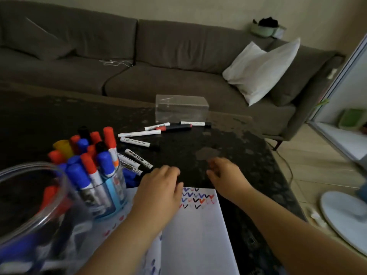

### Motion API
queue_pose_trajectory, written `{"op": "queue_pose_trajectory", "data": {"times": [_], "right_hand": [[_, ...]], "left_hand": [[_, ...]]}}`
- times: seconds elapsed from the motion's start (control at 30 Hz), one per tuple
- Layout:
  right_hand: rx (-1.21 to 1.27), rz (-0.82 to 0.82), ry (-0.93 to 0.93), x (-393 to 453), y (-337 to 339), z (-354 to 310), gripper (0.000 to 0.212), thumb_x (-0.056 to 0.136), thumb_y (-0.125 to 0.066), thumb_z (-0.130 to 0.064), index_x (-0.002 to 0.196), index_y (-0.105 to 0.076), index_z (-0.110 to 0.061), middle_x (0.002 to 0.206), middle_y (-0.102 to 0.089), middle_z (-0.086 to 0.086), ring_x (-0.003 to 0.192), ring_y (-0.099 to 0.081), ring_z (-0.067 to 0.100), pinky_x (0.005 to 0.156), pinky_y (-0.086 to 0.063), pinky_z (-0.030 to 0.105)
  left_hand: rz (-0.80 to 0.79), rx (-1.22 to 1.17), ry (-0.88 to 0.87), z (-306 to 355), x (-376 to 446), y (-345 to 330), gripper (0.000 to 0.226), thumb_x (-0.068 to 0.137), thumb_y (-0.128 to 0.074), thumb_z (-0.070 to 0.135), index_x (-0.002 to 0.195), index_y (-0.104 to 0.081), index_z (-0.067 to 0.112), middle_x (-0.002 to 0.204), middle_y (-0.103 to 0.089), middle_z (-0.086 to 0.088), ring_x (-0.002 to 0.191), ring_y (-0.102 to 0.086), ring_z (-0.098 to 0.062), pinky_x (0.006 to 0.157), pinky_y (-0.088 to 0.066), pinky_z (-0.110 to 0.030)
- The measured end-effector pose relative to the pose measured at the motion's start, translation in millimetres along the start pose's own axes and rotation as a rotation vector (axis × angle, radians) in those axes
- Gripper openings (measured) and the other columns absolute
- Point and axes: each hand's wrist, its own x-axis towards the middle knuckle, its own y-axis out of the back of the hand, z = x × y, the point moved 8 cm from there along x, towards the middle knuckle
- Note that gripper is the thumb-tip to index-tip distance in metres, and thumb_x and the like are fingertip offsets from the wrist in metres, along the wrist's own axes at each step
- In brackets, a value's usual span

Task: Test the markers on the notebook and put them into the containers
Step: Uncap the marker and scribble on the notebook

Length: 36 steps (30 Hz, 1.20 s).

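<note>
A white notebook (pixel 198 231) lies open at the table's near edge, with rows of coloured tick marks along its top. My left hand (pixel 160 187) hovers over the notebook's top left corner, its fingertips reaching the black-capped markers (pixel 139 160) lying beside a clear cup. My right hand (pixel 224 173) hovers just beyond the notebook's top right, fingers relaxed and holding nothing. The clear cup (pixel 111 195) is packed with red, blue, black and yellow capped markers. A large clear jar (pixel 33 211) at the near left holds more. Several loose markers (pixel 156 132) lie farther back.
A clear plastic box (pixel 181 108) stands upside down at the back of the dark table (pixel 228 139). A grey sofa (pixel 158 56) with a white pillow (pixel 262 70) lies behind. A white fan base (pixel 345 217) sits on the floor at the right.
</note>
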Motion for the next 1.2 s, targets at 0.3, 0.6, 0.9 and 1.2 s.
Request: {"op": "queue_pose_trajectory", "data": {"times": [0.3,0.6,0.9,1.2], "right_hand": [[-0.296,-0.043,0.295,154,-43,-51,0.054,0.097,-0.046,-0.019,0.148,-0.026,-0.014,0.155,-0.026,0.007,0.142,-0.021,0.024,0.116,-0.023,0.040],[-0.464,0.009,0.311,211,-67,-71,0.049,0.097,-0.043,-0.020,0.145,-0.030,-0.017,0.148,-0.033,0.010,0.138,-0.025,0.028,0.112,-0.018,0.048],[-0.571,-0.013,0.327,178,-62,-65,0.036,0.095,-0.049,-0.034,0.126,-0.048,-0.016,0.135,-0.045,0.010,0.127,-0.036,0.030,0.103,-0.029,0.044],[0.472,-0.271,-0.012,-8,-23,-32,0.017,0.099,-0.043,-0.030,0.112,-0.051,-0.037,0.082,-0.059,-0.005,0.068,-0.056,0.006,0.064,-0.048,0.021]], "left_hand": [[0.181,-0.112,0.090,-18,60,-35,0.032,0.094,-0.045,0.032,0.126,-0.049,0.027,0.120,-0.053,0.011,0.111,-0.048,-0.004,0.094,-0.036,-0.020],[0.250,-0.238,0.156,-36,61,-49,0.030,0.089,-0.049,0.028,0.118,-0.056,0.027,0.108,-0.056,0.014,0.101,-0.051,-0.003,0.091,-0.045,-0.026],[0.256,-0.274,0.153,-38,55,-48,0.032,0.085,-0.047,0.028,0.112,-0.061,0.020,0.103,-0.060,0.007,0.097,-0.056,-0.009,0.086,-0.050,-0.033],[0.015,-0.516,0.309,-20,11,-26,0.008,0.093,-0.047,0.036,0.100,-0.045,0.041,0.095,-0.049,0.022,0.082,-0.046,0.011,0.060,-0.038,-0.005]]}}
